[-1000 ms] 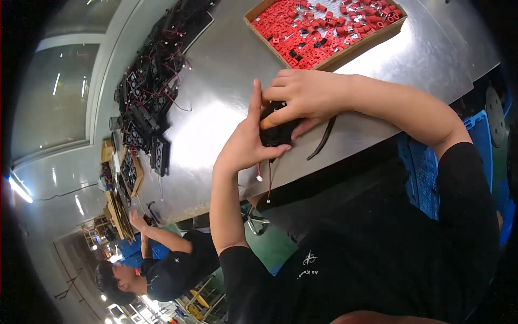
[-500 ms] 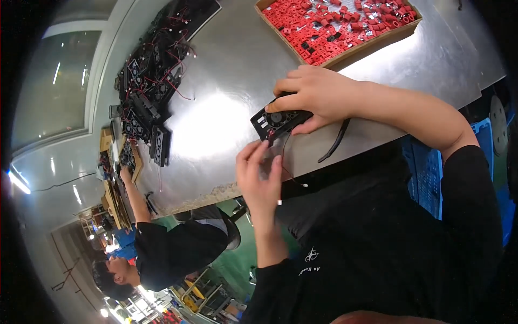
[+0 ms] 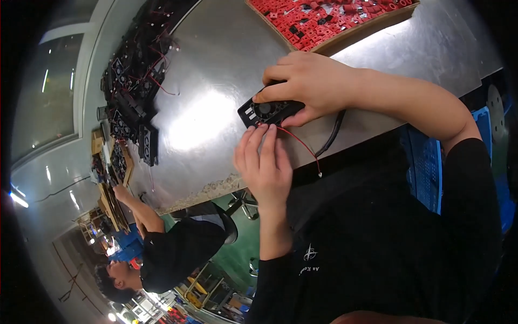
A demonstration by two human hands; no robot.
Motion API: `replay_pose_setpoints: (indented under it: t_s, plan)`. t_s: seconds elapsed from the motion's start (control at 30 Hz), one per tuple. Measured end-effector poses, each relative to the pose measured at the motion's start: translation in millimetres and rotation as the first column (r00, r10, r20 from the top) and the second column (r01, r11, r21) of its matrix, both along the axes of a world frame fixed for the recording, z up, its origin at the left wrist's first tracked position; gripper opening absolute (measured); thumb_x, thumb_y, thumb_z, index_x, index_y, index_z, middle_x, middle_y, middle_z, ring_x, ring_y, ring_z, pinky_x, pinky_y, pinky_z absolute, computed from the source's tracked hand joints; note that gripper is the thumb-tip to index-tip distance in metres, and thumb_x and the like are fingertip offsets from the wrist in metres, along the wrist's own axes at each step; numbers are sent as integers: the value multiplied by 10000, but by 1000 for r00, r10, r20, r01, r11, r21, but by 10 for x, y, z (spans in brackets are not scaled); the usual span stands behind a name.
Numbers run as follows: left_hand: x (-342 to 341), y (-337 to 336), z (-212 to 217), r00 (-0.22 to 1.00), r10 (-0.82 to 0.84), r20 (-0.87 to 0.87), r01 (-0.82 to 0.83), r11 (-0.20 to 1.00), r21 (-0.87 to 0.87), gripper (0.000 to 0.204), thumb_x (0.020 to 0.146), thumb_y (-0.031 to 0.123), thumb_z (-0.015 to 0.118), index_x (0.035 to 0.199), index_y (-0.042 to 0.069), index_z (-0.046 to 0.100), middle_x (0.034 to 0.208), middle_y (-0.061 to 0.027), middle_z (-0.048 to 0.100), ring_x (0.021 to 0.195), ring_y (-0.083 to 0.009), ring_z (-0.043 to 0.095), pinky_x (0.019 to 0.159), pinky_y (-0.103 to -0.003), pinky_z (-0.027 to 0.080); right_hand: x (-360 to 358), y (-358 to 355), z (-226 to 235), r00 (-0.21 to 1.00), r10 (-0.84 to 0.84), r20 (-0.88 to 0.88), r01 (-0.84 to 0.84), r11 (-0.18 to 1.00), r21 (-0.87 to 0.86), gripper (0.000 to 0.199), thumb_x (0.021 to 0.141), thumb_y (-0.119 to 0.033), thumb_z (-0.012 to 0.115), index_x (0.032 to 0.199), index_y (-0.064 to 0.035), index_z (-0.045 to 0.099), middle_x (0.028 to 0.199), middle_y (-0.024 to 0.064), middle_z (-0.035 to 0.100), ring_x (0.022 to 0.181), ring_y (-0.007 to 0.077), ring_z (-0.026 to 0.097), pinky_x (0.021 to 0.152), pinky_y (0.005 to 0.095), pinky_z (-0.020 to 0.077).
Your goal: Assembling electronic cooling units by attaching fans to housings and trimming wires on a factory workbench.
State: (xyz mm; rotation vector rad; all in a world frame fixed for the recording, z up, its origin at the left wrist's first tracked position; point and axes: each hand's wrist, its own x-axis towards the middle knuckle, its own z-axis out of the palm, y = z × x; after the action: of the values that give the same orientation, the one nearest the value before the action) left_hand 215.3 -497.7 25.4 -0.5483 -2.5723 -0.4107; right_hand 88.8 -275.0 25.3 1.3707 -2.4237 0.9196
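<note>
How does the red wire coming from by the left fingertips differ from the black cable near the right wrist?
The red wire is thin; the black cable is clearly thicker. The red wire ends in a small pale plug; no plug shows on the black cable. Their colours differ too: the wire is red, the cable black. Both curve across the metal table.

assembly workshop: metal bench (image 3: 216,54), piled fan units (image 3: 129,105), red parts (image 3: 337,24)

Piled fans (image 3: 128,103) lie left of the fan unit (image 3: 264,110), a box (image 3: 372,30) behind.
</note>
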Motion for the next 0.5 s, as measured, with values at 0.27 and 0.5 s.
replay_pose_setpoints:
  t_s: [0.27,0.5]
  plan:
    - [-352,-242,434,931,-233,280,261,963,-66,617,776,119,828,1377,179,702,1146,-73,629,1059,-310,606,925,-421,506,14,43,-86,1000,7,-8,-8,1000,-12,590,761,-378,864,1291,-179,699,1140,76,641,1007,299,646,868,439,508]
    - [-301,-202,274,965,-213,154,241,951,-196,496,785,115,829,1270,140,729,1118,-77,630,990,-305,597,857,-437,505,-13,21,-53,999,42,15,-42,999,12,581,773,-417,860,1284,-193,699,1129,68,643,997,302,650,865,443,519]
